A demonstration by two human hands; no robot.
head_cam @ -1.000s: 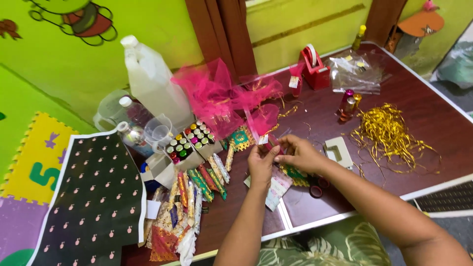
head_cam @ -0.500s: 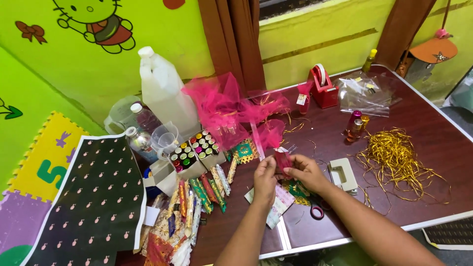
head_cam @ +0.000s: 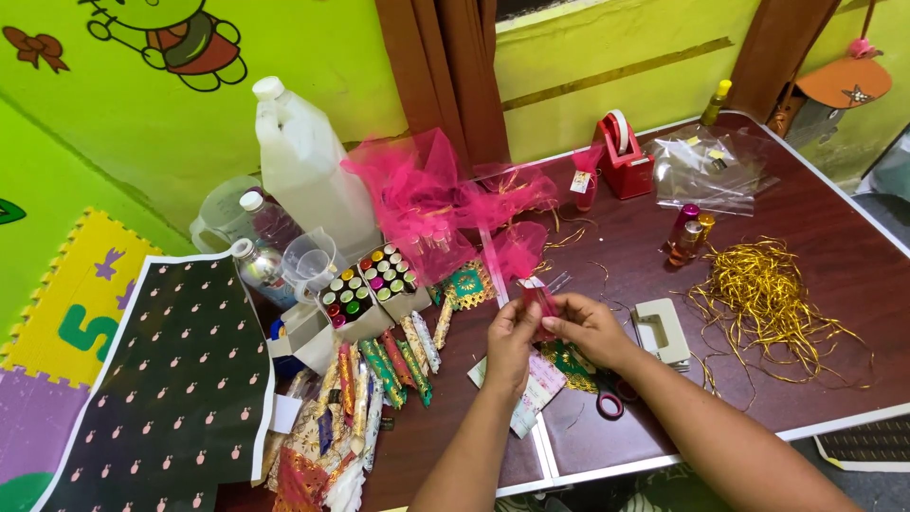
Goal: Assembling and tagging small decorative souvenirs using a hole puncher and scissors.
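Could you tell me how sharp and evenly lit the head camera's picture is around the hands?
Head view: light is soft and even, shadows faint; both the left hand and right hand look reasonably sharp, the small pink item between them slightly soft; mild glare on the brown table; edges bow from a wide lens.

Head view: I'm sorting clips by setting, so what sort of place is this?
Probably a home craft corner, perhaps a child's room: a folding table strewn with pink netting and gold ribbon shreds, cartoon-painted green walls, foam puzzle mat.
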